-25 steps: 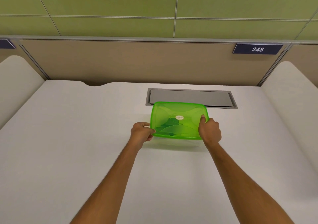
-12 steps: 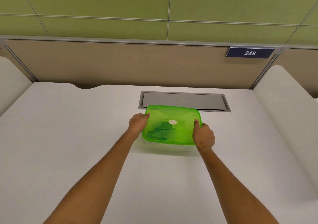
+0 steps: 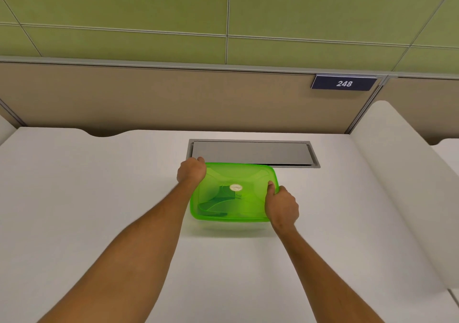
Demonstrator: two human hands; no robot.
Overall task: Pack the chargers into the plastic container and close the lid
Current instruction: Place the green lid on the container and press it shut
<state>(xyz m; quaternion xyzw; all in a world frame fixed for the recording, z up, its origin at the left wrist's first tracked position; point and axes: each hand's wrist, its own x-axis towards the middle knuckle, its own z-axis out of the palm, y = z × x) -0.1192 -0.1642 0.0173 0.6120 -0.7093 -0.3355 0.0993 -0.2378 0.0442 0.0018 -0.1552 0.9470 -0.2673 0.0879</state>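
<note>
- Left hand (image 3: pixel 191 172) sits on the far-left corner of the green lid (image 3: pixel 236 193), centre of frame, fingers curled over the edge, pressing down. It has moved there from the near-left corner a second ago.
- Right hand (image 3: pixel 282 207) grips the lid's right edge, thumb on top near the rim, fingers wrapped down the side; same spot as before.
- Lid lies over the clear container (image 3: pixel 231 225), which shows only as a faint rim below the lid's near edge. Both rest on the white desk (image 3: pixel 99 198), just in front of the grey cable hatch (image 3: pixel 250 152) at upper centre.
- Dark shapes of the chargers (image 3: pixel 218 202) show through the lid in the left half, so packing looks done.
- Change: left hand is working round the rim, near corner to far corner. Judged as snapping the lid shut corner by corner.
- Cannot tell whether each corner has clicked; the lid looks flat, no obvious raised edge.
- Left to do, likely: press the remaining right-side corners, then let go.
- Risk: container slides toward the hatch under the push; right hand seems to be steadying it.
- Number plate 248 (image 3: pixel 344 83) at upper right on the partition, not relevant.
</note>
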